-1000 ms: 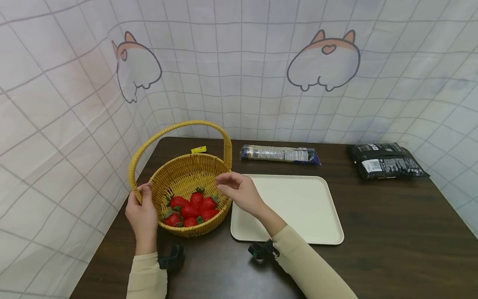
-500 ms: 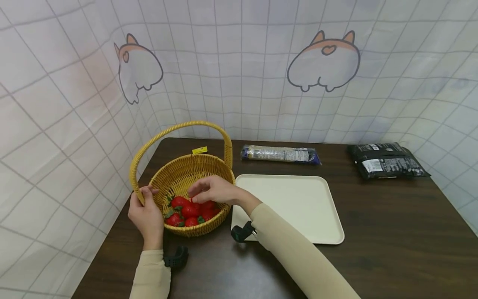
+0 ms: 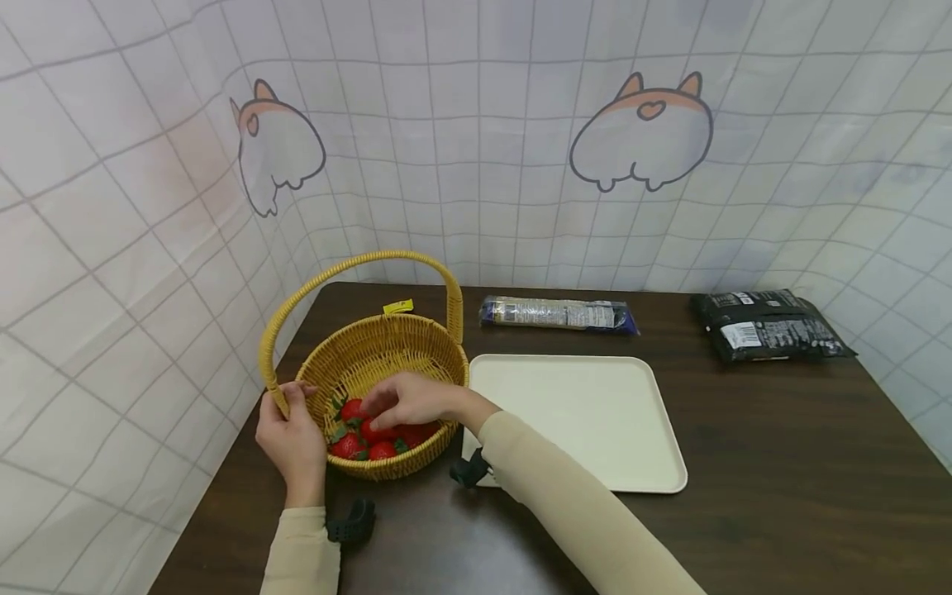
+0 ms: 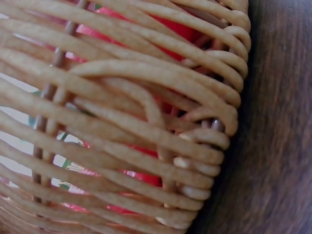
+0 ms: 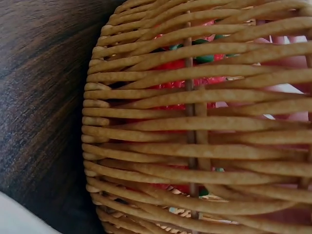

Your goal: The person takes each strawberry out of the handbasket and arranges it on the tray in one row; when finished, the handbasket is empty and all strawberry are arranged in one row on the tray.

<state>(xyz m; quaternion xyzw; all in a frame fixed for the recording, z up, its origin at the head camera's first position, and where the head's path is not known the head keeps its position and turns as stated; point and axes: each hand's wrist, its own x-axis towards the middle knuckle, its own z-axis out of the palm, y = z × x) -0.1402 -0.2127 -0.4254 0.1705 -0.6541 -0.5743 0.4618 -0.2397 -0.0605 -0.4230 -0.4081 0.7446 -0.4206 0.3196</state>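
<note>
A yellow woven basket [image 3: 372, 351] with a tall arched handle stands at the left of the table, with several red strawberries [image 3: 347, 447] in its near part. My left hand [image 3: 292, 442] grips the basket's left rim at the foot of the handle. Inside the basket my right hand [image 3: 409, 401] reaches down, bent fingers and thumb right at a strawberry [image 3: 369, 431]; I cannot tell whether they pinch it. Both wrist views look mostly through the woven wall, where red fruit [image 4: 146, 165] shows between the strands and fingers [image 5: 287, 61] of my right hand show too.
A cream rectangular tray [image 3: 573, 421] lies right of the basket, under my right forearm in this view. Behind it is a long clear packet [image 3: 558, 314]; a black packet [image 3: 773, 325] lies at the back right. A small yellow tag [image 3: 397, 307] sits behind the basket.
My right hand has moved left and down from the basket's right rim into the basket, over the strawberries. My left hand keeps its grip on the rim. The view has tipped slightly upward.
</note>
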